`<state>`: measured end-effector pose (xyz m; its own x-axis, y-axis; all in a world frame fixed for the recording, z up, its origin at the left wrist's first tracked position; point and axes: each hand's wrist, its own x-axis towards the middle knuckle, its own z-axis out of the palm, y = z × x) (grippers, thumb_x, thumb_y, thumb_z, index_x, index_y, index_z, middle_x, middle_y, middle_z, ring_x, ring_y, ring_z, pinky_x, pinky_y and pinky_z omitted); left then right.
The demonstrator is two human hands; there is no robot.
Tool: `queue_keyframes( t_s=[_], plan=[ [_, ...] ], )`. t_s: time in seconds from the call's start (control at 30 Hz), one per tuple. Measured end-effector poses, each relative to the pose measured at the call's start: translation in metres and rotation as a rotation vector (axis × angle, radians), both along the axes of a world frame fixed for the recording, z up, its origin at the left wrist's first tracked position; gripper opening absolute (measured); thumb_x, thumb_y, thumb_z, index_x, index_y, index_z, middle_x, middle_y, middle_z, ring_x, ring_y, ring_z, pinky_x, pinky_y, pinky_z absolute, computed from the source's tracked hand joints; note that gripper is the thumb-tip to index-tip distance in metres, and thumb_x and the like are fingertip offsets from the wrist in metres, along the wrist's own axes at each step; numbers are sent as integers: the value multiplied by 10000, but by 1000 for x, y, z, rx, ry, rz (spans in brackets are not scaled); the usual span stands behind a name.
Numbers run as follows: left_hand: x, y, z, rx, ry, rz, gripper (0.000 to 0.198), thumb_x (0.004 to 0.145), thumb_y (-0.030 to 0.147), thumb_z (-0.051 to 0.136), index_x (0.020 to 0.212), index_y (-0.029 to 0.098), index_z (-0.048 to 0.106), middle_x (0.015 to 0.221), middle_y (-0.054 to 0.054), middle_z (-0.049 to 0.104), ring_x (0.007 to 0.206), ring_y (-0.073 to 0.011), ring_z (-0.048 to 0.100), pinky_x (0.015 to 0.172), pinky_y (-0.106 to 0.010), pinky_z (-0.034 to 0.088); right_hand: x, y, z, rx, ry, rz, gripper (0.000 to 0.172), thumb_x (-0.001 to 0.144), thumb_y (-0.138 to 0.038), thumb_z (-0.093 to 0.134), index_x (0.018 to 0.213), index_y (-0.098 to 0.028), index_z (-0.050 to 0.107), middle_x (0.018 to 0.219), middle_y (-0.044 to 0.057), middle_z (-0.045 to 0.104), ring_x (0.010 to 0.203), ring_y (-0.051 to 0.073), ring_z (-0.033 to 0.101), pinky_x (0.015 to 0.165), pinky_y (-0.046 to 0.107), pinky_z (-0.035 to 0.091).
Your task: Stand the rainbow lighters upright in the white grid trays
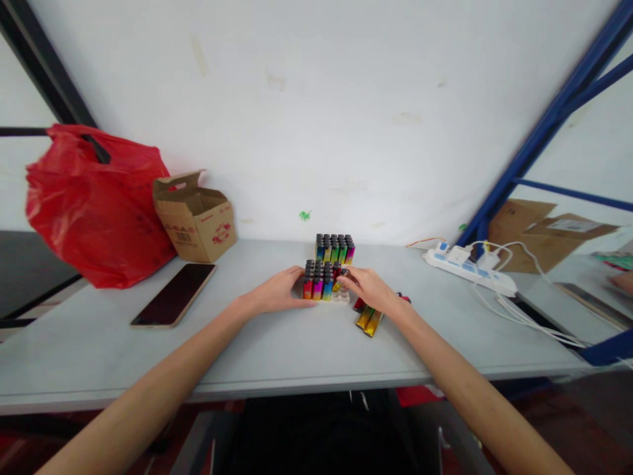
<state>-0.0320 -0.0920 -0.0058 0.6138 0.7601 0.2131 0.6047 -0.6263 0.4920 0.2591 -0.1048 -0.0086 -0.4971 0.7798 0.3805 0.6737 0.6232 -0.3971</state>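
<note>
My left hand [281, 290] grips the left end of a small white tray [340, 298], thumb along its front and fingers round behind. Colourful lighters [318, 289] with black tops stand upright in rows in the tray, filling its left part. At the right part of the tray, my right hand [366, 286] is closed, fingertips pinching a yellowish lighter [337, 286], partly hidden by the fingers. Several loose lighters [368, 319], gold and red, lie on the table beneath and beside my right wrist. Behind the tray stands another upright block of lighters [335, 248].
A phone [174, 295] lies on the grey table [277, 356] at left, near an open cardboard box [198, 221] and a red plastic bag [99, 204]. At right, a white power strip [469, 269] trails cables beside a blue metal frame [537, 135]. Part of another person's hand [622, 282] shows at far right.
</note>
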Motion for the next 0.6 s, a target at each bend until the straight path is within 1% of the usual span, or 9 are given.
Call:
queue_keyframes(
  t_s=[0.1,0.23,0.3,0.37,0.47,0.53,0.6],
  plan=[
    [0,1,0,6,1,4,728,784,721,776,1270,190,674,1245,-141,738,1111,-372,717,987,-466,568,0,0,3,-1,-45,16,329,1138,-462,459,1013,-209,630,873,62,738,755,209,658,726,300,461],
    [0,1,-1,10,20,4,732,793,725,766,1271,179,669,1257,-147,729,1122,-372,710,994,-457,561,-4,-4,5,8,-154,-44,286,1117,-446,525,1048,-199,653,888,66,746,759,209,662,706,291,445],
    [0,1,-1,7,23,1,727,805,711,761,1290,178,657,1266,-145,724,1137,-368,706,1009,-453,555,-4,-7,8,-4,-171,-73,329,1089,-496,569,996,-197,671,841,56,734,719,202,640,678,291,427],
    [0,0,-1,1,23,3,735,807,708,760,1305,180,648,1273,-146,719,1149,-368,703,1018,-454,552,0,-9,14,-36,-108,-61,401,1085,-546,545,941,-199,687,785,38,714,683,190,611,664,292,416],
    [-1,1,-2,-11,13,0,744,805,726,756,1308,188,648,1272,-145,720,1154,-372,702,1019,-464,554,19,-12,26,-68,72,-25,451,1106,-534,448,955,-202,713,782,28,716,685,184,600,668,296,436],
    [-1,1,-3,-16,2,-4,745,801,737,754,1306,198,650,1279,-141,719,1151,-372,704,1017,-469,556,40,-14,33,-77,141,-38,415,1084,-509,474,981,-199,729,864,51,756,745,201,637,687,308,472],
    [-1,1,-2,-14,1,0,748,793,744,757,1300,204,650,1275,-139,720,1135,-369,707,1008,-471,559,62,-19,36,-86,137,-69,369,1043,-505,545,1002,-201,750,972,85,789,830,230,680,722,331,513]
  ],
)
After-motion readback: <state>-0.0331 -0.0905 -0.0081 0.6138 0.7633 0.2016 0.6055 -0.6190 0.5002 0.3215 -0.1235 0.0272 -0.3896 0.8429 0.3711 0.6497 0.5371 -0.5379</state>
